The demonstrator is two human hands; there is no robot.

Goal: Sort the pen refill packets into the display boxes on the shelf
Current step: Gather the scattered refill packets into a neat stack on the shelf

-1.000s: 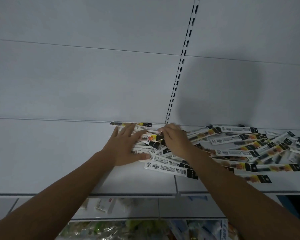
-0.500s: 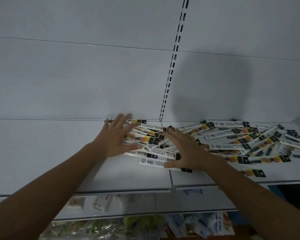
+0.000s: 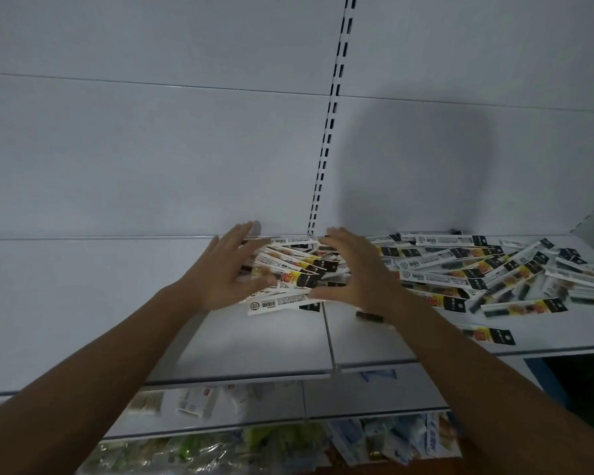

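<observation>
Turned edge-on, left grip [image 3: 216, 275] and right grip [image 3: 364, 272] — both spread — flank refill packets [image 3: 290, 277]: likely light, slick, floppy; gather by ends.

Left hand [image 3: 225, 269] and right hand [image 3: 355, 269] reach forward, fingers straight.

Long, narrow white-and-black plastic pen refill packets [image 3: 439, 279], some w/ yellow-orange print & barcodes, lay flat in a loose overlapping heap on the white metal shelf [image 3: 254, 341]. Heap ran from centre to right edge, packets pointing all ways. One packet [image 3: 487, 335] lay apart nr the front edge.
</observation>
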